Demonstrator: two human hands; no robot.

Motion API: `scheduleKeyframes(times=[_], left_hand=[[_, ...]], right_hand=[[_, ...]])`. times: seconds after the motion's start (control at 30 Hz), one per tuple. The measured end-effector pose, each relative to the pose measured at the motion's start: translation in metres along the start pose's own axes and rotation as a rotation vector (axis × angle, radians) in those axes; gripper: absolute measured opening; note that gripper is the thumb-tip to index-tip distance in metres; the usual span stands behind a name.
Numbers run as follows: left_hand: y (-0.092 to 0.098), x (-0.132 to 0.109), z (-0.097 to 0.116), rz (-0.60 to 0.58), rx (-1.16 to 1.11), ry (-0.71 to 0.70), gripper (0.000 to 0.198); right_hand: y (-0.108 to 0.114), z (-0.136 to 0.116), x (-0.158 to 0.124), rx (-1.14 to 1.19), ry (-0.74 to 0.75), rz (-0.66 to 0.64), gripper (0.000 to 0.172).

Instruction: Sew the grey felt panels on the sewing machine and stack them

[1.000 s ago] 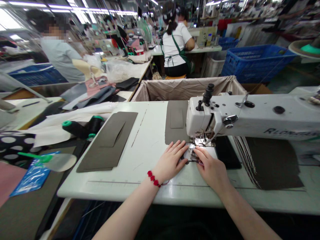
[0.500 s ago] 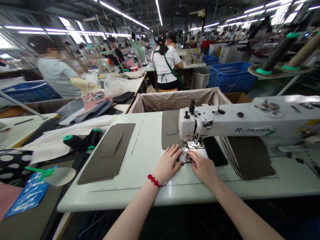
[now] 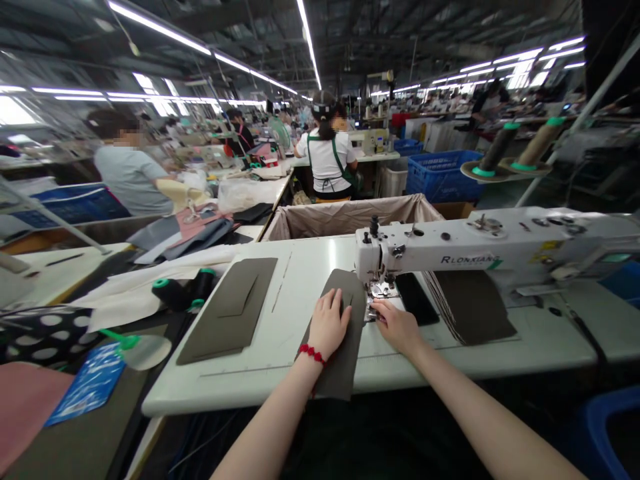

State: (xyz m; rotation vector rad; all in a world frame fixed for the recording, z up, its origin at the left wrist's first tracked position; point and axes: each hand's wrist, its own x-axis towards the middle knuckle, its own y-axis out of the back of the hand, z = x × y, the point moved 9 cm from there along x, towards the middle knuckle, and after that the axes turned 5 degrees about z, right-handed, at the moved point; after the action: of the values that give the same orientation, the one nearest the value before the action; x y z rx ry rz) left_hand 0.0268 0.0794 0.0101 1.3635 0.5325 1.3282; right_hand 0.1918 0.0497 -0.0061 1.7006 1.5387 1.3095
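Note:
Flat on a grey-brown fabric piece (image 3: 337, 377) lies my left hand (image 3: 327, 325), its fingers stretched out and a red bracelet at the wrist. That piece extends over the front table edge, just left of the sewing machine's (image 3: 425, 247) needle area. My right hand (image 3: 399, 327) is closed, its fingertips together at a small metal attachment (image 3: 371, 312) in front of the presser foot; whatever they pinch is hidden. A similar fabric piece with a small patch on it (image 3: 227, 333) lies farther left. Right of the needle are a black flat object (image 3: 417, 299) and a stack of grey-brown pieces (image 3: 475, 307).
A cloth-lined bin (image 3: 350, 217) stands behind the white table (image 3: 280, 353). Black thread cones (image 3: 170, 293), a blue packet (image 3: 87, 385) and fabrics lie on the left. Thread spools (image 3: 503, 150) stand at right. Co-workers sit ahead and to the left; a blue crate (image 3: 440, 175) is beyond.
My left hand has moved slightly left, away from the attachment, and onto the fabric piece, which has slid towards me. My right hand stays at the attachment. The view has tilted up.

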Motion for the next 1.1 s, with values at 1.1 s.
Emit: scheduleKeyframes(times=[1.1], left_hand=[[0.007,-0.073,0.094,-0.236,-0.215,-0.263,0.04]], right_hand=[[0.017,0.037,-0.178,0.029,-0.335,-0.079,0.028]])
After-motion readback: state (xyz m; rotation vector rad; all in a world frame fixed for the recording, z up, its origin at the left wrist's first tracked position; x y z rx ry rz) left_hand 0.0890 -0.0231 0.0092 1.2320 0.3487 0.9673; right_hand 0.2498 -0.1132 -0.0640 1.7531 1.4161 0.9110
